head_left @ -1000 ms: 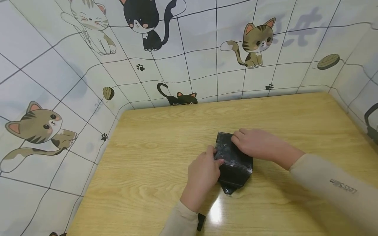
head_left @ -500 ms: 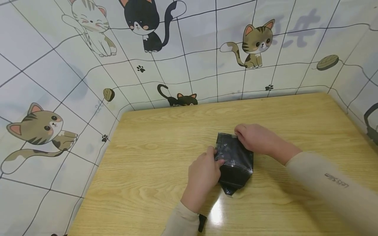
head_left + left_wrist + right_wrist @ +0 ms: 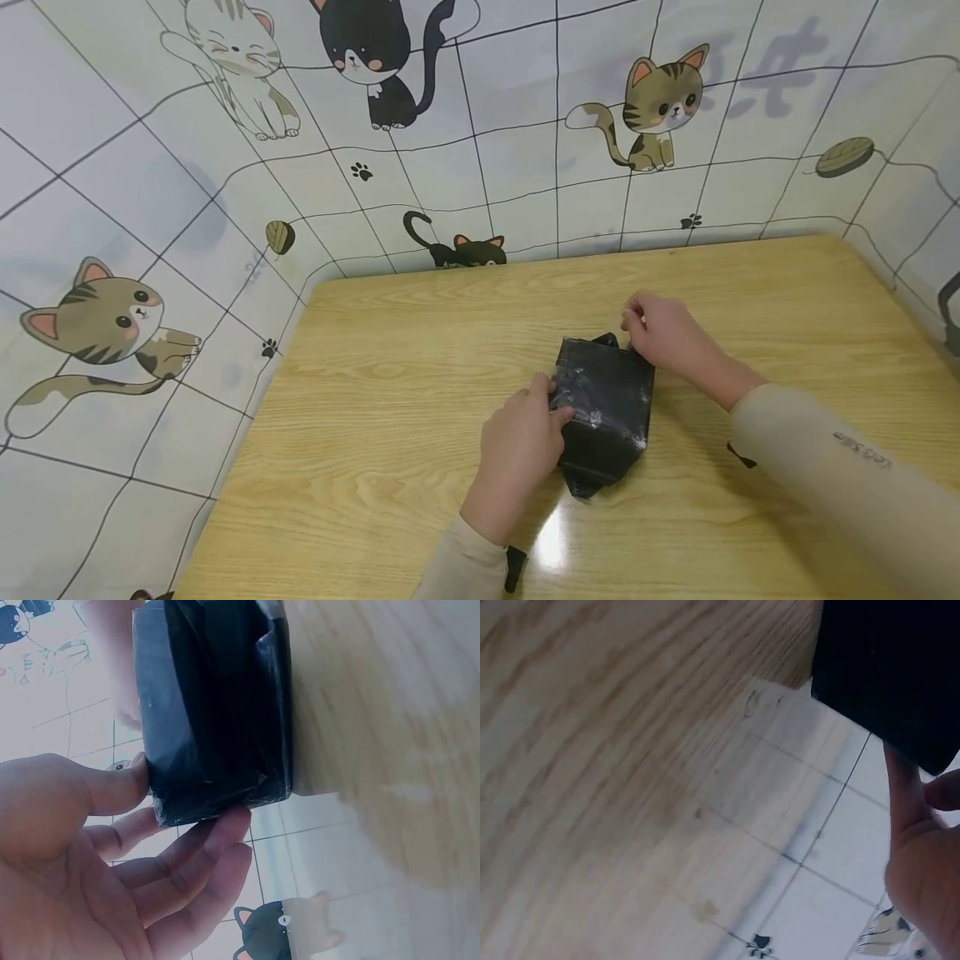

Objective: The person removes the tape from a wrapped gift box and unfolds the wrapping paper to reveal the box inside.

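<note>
A black box-shaped package (image 3: 607, 392) in shiny, creased wrapping lies on the wooden table, folded into a pointed flap at its near end. My left hand (image 3: 517, 446) grips its left side; in the left wrist view, the thumb (image 3: 124, 784) presses one side and the fingers curl at the lower edge. At the far right corner, my right hand (image 3: 663, 333) has curled fingers pinching at the package's edge. Just what lies between those fingertips is hidden. A small dark flap (image 3: 606, 339) sticks up behind the far edge. The right wrist view shows a finger (image 3: 905, 787) against the package's dark edge.
The wooden table (image 3: 375, 400) meets a wall covering (image 3: 517, 158) with cat drawings and grid lines. A dark curved object (image 3: 951, 312) stands at the far right. Black strap ends (image 3: 515, 569) hang from the sleeves.
My right hand has moved from the package's top to beyond its far right corner, away from me. A dark flap now shows there. The left hand keeps its hold.
</note>
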Demonstrator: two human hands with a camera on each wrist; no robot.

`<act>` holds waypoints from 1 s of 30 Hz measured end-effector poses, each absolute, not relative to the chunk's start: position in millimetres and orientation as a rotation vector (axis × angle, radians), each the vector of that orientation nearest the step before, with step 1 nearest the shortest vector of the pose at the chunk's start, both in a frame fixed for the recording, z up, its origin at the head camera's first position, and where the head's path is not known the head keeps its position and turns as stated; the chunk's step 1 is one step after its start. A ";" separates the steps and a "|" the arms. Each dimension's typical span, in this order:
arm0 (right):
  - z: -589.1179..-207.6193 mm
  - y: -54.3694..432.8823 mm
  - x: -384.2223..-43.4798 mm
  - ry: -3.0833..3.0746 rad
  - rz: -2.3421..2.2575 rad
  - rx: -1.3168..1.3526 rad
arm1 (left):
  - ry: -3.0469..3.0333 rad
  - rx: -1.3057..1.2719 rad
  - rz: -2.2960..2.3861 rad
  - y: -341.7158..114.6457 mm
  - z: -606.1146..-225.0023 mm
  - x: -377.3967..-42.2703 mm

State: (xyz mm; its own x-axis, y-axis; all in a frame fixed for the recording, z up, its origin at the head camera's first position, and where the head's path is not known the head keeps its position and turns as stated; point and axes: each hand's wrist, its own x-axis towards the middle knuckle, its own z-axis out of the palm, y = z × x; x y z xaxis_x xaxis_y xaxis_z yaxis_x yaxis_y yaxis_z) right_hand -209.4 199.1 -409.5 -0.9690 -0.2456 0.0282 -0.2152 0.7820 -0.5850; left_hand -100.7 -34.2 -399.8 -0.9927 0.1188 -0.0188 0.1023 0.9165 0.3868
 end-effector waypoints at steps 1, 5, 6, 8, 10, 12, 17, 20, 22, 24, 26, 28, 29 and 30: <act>-410.5 202.0 -211.0 2.871 -0.993 -0.320 | 3.032 0.174 0.614 -34.3 -400.0 -100.5; -415.6 212.8 -214.2 2.645 -1.207 -0.107 | 3.011 0.176 0.646 -34.9 -400.8 -99.7; -416.7 214.4 -214.7 2.596 -1.268 -0.057 | 3.005 0.176 0.658 -35.2 -401.3 -99.6; -416.5 215.4 -214.5 2.509 -1.422 0.039 | 2.995 0.173 0.687 -35.9 -402.1 -99.7; -413.4 214.1 -211.7 2.477 -1.564 0.113 | 2.984 0.167 0.726 -36.9 -402.8 -100.0; -408.0 211.0 -205.5 2.522 -1.633 0.133 | 2.969 0.175 0.786 -38.2 -404.1 -100.1; -393.4 196.7 -178.4 2.831 -1.322 -0.062 | 2.881 0.212 0.973 -43.0 -407.7 -101.5; -389.9 186.7 -167.6 2.856 -1.094 -0.207 | 2.804 0.205 1.066 -46.3 -408.5 -104.4; -389.9 182.6 -164.6 2.828 -0.984 -0.257 | 2.757 0.194 1.121 -48.3 -408.2 -106.4; -390.9 181.4 -163.4 2.796 -0.923 -0.266 | 2.721 0.193 1.165 -50.0 -407.9 -109.2; -391.9 182.9 -162.6 2.780 -0.888 -0.256 | 2.701 0.195 1.198 -51.8 -406.9 -113.7; -391.4 184.3 -161.5 2.770 -0.872 -0.244 | 2.681 0.205 1.212 -55.2 -406.1 -122.3; -391.1 184.8 -160.9 2.762 -0.869 -0.235 | 2.676 0.213 1.208 -57.4 -405.6 -127.9; -390.9 184.9 -160.0 2.755 -0.867 -0.226 | 2.673 0.223 1.195 -60.0 -404.9 -134.0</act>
